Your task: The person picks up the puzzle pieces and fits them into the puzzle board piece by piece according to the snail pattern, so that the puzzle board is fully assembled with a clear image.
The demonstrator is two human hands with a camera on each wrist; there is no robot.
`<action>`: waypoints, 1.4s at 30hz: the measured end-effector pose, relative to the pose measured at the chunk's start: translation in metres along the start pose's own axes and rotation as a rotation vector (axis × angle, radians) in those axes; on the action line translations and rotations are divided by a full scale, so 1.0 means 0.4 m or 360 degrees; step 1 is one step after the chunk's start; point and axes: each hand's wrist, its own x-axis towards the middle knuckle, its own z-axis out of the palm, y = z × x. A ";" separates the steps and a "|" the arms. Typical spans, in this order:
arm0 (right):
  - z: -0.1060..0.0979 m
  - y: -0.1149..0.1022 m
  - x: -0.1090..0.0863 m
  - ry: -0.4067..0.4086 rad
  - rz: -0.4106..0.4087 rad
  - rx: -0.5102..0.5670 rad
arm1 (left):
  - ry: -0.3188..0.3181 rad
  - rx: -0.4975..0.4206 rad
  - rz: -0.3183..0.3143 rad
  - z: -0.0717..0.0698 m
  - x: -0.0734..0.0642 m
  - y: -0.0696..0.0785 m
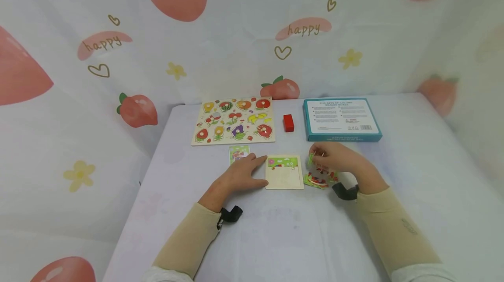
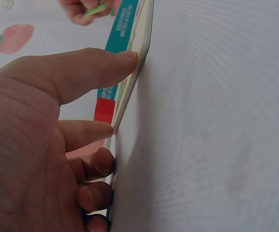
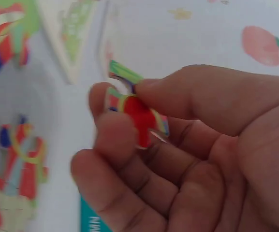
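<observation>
In the head view, a small wooden puzzle board (image 1: pixel 281 179) lies flat on the table, with a strip of green printed pieces fitted along its far edge. My left hand (image 1: pixel 241 174) touches its left side, thumb and index finger stretched out to the two corners. To the right of the board, my right hand (image 1: pixel 337 157) pinches colourful jigsaw pieces (image 3: pixel 141 118) between thumb and fingers, showing red and green print. Below that hand, loose jigsaw pieces (image 1: pixel 316 180) lie in a small heap, partly hidden by it.
Behind the board are a wooden fruit puzzle (image 1: pixel 194 142), a red block (image 1: pixel 288 123) and a teal-edged box (image 1: pixel 342 120) with printed text. A green picture card (image 1: pixel 239 151) lies just beyond my left hand. Patterned cloth hangs at the back.
</observation>
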 end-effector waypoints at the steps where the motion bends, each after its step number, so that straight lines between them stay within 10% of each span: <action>1: -0.006 -0.003 -0.005 0.0031 -0.0016 0.0004 | 0.0000 0.0005 0.0001 -0.001 0.000 0.000; 22: -0.075 -0.152 -0.159 0.0564 -0.0133 0.0331 | -0.0028 0.0000 -0.0030 -0.005 -0.003 0.006; 34: 0.004 -0.203 -0.121 0.0661 -0.0570 0.0446 | -0.0015 -0.0008 -0.0031 0.006 0.002 0.002; 42: 0.039 -0.215 -0.081 0.0687 -0.0564 0.0267 | -0.0016 0.0000 -0.0044 0.002 0.002 0.003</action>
